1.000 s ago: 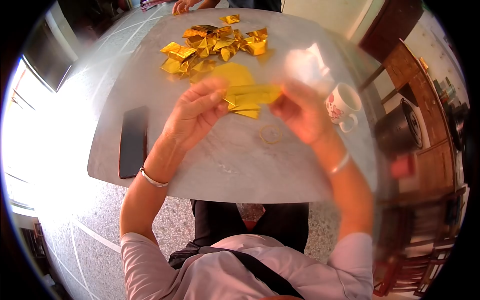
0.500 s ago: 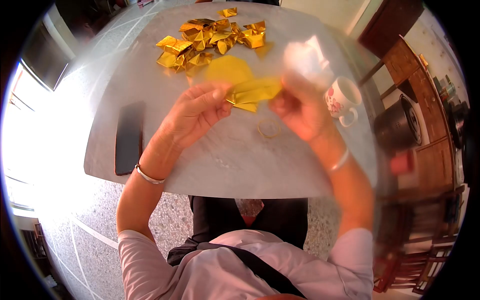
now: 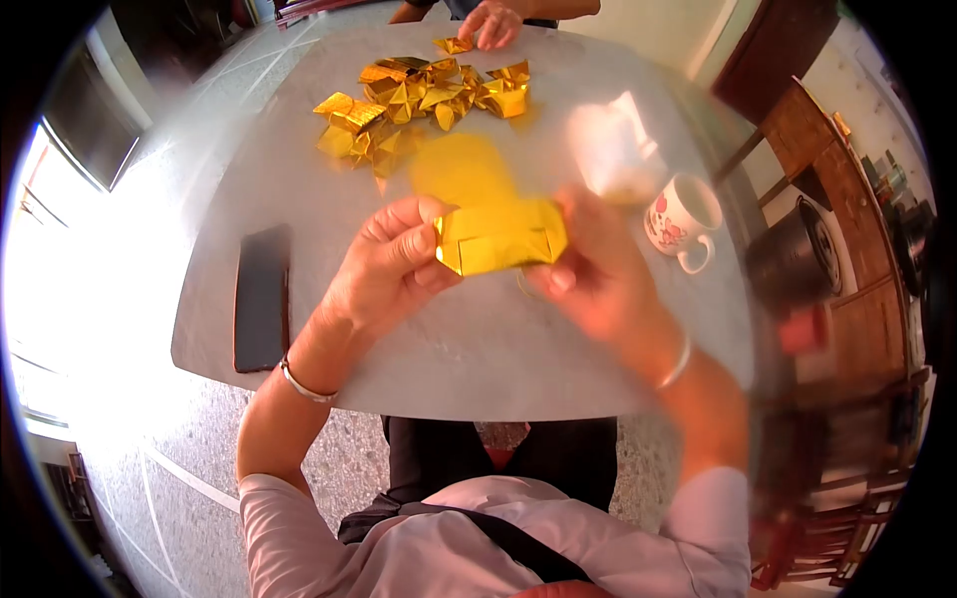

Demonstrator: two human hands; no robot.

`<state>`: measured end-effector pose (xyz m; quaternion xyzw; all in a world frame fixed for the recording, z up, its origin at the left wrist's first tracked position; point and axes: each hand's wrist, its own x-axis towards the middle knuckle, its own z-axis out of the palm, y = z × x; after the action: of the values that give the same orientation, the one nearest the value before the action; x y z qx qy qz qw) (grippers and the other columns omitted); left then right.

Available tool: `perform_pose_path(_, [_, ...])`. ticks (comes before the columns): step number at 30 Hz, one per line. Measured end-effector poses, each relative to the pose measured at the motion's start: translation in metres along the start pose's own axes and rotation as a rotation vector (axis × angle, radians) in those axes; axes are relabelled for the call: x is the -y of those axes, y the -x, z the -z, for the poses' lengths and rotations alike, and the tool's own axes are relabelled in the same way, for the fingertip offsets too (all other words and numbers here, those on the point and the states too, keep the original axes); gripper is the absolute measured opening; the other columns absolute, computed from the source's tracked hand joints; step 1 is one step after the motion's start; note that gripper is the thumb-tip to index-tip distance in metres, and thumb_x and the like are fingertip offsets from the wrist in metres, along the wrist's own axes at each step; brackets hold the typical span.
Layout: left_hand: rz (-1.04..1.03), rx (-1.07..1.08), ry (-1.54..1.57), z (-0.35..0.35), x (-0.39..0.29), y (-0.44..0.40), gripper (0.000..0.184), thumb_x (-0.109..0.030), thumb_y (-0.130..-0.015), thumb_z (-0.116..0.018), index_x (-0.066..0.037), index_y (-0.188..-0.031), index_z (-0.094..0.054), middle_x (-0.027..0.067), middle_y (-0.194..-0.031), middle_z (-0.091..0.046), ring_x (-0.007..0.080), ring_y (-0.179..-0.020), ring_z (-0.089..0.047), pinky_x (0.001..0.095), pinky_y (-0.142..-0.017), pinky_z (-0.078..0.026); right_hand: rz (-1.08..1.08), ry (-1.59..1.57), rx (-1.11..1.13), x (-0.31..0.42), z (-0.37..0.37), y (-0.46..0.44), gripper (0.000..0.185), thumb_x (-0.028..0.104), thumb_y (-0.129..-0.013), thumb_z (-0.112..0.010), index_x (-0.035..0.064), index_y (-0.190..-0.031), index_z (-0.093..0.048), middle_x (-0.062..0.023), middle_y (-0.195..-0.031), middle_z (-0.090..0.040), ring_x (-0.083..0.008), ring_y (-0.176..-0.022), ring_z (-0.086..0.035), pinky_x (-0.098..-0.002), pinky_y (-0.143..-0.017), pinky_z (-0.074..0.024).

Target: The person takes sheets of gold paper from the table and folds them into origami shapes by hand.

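Between my two hands is a folded piece of gold paper (image 3: 500,237), flat and wide with its corners turned in at the ends. My left hand (image 3: 391,254) pinches its left end between thumb and fingers. At the right end, my right hand (image 3: 595,254) is closed on it, thumb low at the corner. Just beyond the paper lies a blurred yellow sheet or stack (image 3: 461,167) on the table. Farther back sits a pile of folded gold paper pieces (image 3: 429,92). Part of a thin ring-shaped band shows behind my right fingers.
A dark phone (image 3: 262,299) lies on the grey table (image 3: 449,369) at the left. To the right stand a white mug (image 3: 681,221) with a red pattern and a crumpled white plastic bag (image 3: 610,145). Across the table, another person's hand (image 3: 490,22) touches a gold piece.
The folded paper has come nearer to me and turned its broad face up, both ends held. Another person's hand has appeared at the far edge by a gold piece.
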<state>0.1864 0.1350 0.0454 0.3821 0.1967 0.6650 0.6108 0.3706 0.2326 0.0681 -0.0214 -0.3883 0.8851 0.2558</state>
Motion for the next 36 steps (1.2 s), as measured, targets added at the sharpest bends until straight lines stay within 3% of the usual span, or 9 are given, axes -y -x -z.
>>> perform_pose_path(2, [-0.005, -0.007, 0.005, -0.006, -0.001, 0.001, 0.024, -0.029, -0.083, -0.068, -0.009, -0.087, -0.057, -0.0051, -0.064, -0.049, 0.0055, -0.054, -0.039, 0.0218, -0.061, -0.038, 0.017, -0.026, 0.0, -0.002, -0.004, 0.003, 0.016, 0.024, -0.093, -0.055, 0.0081, -0.091, -0.052, -0.0049, -0.08, -0.06, -0.0119, -0.057, -0.053, -0.0248, -0.051, -0.0401])
perform_pose_path(3, [-0.001, 0.146, 0.155, 0.004, 0.001, 0.0, 0.016, -0.019, -0.088, -0.062, -0.005, -0.097, -0.061, 0.0023, -0.09, -0.061, 0.0095, -0.069, -0.048, 0.0231, -0.067, -0.044, 0.031, -0.027, 0.021, -0.004, -0.003, 0.003, 0.016, 0.024, -0.093, -0.055, 0.0084, -0.091, -0.052, -0.0049, -0.081, -0.06, -0.0119, -0.057, -0.053, -0.0249, -0.051, -0.04])
perform_pose_path(8, [-0.048, 0.093, 0.118, -0.004, 0.002, 0.006, 0.018, -0.02, -0.087, -0.064, -0.004, -0.092, -0.06, 0.0036, -0.082, -0.058, 0.0107, -0.066, -0.047, 0.0234, -0.061, -0.041, 0.088, 0.223, -0.059, -0.009, -0.009, 0.011, 0.014, 0.022, -0.094, -0.053, 0.0091, -0.091, -0.051, -0.0052, -0.083, -0.06, -0.0121, -0.055, -0.053, -0.0258, -0.05, -0.0408])
perform_pose_path(18, [-0.029, 0.136, 0.116, -0.021, -0.011, 0.013, 0.023, -0.019, -0.08, -0.071, -0.003, -0.076, -0.055, 0.0074, -0.074, -0.055, 0.0155, -0.068, -0.049, 0.0264, -0.062, -0.04, 0.045, 0.032, 0.17, -0.009, -0.018, 0.021, 0.017, 0.02, -0.096, -0.05, 0.0029, -0.094, -0.048, -0.0082, -0.082, -0.053, -0.0145, -0.059, -0.055, -0.0237, -0.052, -0.0463])
perform_pose_path(23, [0.022, 0.1, 0.141, -0.008, -0.008, 0.01, 0.021, -0.021, -0.082, -0.069, -0.003, -0.081, -0.057, 0.0068, -0.077, -0.056, 0.0145, -0.07, -0.051, 0.0238, -0.062, -0.041, 0.044, 0.049, 0.003, -0.007, -0.015, 0.015, 0.02, 0.021, -0.096, -0.05, 0.0025, -0.101, -0.048, -0.0088, -0.084, -0.055, -0.0162, -0.063, -0.057, -0.0255, -0.053, -0.0473])
perform_pose_path(27, [-0.264, -0.097, -0.302, -0.004, -0.007, 0.003, 0.014, -0.011, -0.078, -0.072, -0.005, -0.086, -0.062, 0.0041, -0.078, -0.054, 0.0135, -0.073, -0.052, 0.0258, -0.061, -0.043, 0.055, 0.143, -0.215, -0.002, -0.011, 0.005, 0.028, 0.024, -0.095, -0.05, 0.0015, -0.111, -0.047, -0.0091, -0.09, -0.056, -0.0173, -0.069, -0.06, -0.0261, -0.057, -0.0475])
perform_pose_path(30, [-0.69, -0.124, -1.442, -0.005, -0.019, -0.003, 0.013, -0.007, -0.073, -0.073, -0.007, -0.083, -0.065, 0.0044, -0.075, -0.052, 0.0176, -0.07, -0.052, 0.027, -0.061, -0.043, 0.072, 0.338, -0.433, -0.004, 0.005, -0.008, 0.038, 0.027, -0.094, -0.052, 0.0014, -0.121, -0.043, -0.0079, -0.1, -0.055, -0.0167, -0.076, -0.061, -0.0237, -0.063, -0.0462])
perform_pose_path(31, [-0.761, -0.129, -1.622, -0.006, -0.016, -0.001, 0.021, 0.002, -0.063, -0.075, -0.005, -0.08, -0.065, 0.0047, -0.075, -0.049, 0.0171, -0.065, -0.048, 0.0286, -0.058, -0.04, 0.027, 0.409, -0.474, -0.003, 0.011, -0.011, 0.037, 0.026, -0.093, -0.052, 0.0015, -0.12, -0.045, -0.0064, -0.104, -0.053, -0.015, -0.081, -0.06, -0.0232, -0.065, -0.0454])
perform_pose_path(36, [-0.792, -0.004, -1.851, 0.005, -0.01, -0.004, 0.02, 0.0, -0.063, -0.072, -0.006, -0.08, -0.064, 0.0048, -0.075, -0.05, 0.0208, -0.064, -0.051, 0.031, -0.057, -0.042, -0.009, 0.458, -0.422, -0.006, 0.034, -0.015, 0.028, 0.021, -0.092, -0.052, 0.002, -0.113, -0.054, -0.0049, -0.101, -0.055, -0.013, -0.08, -0.059, -0.0226, -0.064, -0.0452])
